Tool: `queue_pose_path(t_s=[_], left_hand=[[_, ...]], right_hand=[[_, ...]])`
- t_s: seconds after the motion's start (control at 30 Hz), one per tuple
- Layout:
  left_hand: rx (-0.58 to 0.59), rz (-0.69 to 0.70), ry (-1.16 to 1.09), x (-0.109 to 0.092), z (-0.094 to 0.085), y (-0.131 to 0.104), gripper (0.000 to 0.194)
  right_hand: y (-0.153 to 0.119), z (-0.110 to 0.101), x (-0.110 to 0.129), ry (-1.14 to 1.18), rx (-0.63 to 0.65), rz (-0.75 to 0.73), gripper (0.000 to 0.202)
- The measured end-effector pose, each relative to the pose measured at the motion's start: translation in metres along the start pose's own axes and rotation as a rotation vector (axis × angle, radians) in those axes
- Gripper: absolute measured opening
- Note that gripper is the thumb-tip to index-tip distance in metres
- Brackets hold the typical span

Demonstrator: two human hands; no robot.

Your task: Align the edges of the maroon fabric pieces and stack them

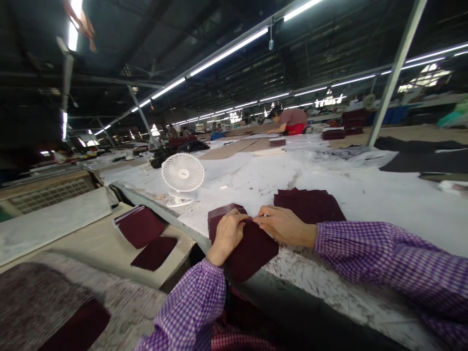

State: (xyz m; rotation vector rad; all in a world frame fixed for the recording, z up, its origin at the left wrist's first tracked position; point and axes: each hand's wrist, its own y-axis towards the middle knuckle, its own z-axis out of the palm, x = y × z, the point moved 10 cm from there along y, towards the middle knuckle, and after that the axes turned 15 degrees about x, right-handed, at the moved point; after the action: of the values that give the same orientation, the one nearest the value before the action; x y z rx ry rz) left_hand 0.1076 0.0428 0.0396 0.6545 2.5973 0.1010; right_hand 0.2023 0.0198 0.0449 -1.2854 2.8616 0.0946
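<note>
At table edge (303,273) | left hand (228,231), right hand (284,225): grip pinching maroon cloth (252,253) | maroon stack (310,204) beyond

Maroon cloth piece (252,253), angular outline, overhanging white table (252,170)

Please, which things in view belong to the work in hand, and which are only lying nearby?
In the work:
maroon fabric piece, between left hand and right hand
maroon pile beyond the right hand, probably
maroon stack, lower left, probably

Apparently only nearby:
white fan
dark cloth, far right
</note>
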Motion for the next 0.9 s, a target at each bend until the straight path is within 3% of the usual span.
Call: queue_pose_path(t_s=[0.2, 0.6, 0.9], left_hand=[[-0.021, -0.117, -0.206, 0.021, -0.003, 0.002, 0.029], [0.055, 0.113, 0.232, -0.017, 0.009, -0.002, 0.035], [0.131, 0.127, 0.422, -0.027, 0.015, 0.001, 0.034]], right_hand=[[0.001, 0.004, -0.001, -0.004, 0.020, 0.014, 0.031], [0.000, 0.002, 0.000, 0.005, -0.003, 0.015, 0.030], [0.000, -0.001, -0.001, 0.095, -0.096, 0.010, 0.031]])
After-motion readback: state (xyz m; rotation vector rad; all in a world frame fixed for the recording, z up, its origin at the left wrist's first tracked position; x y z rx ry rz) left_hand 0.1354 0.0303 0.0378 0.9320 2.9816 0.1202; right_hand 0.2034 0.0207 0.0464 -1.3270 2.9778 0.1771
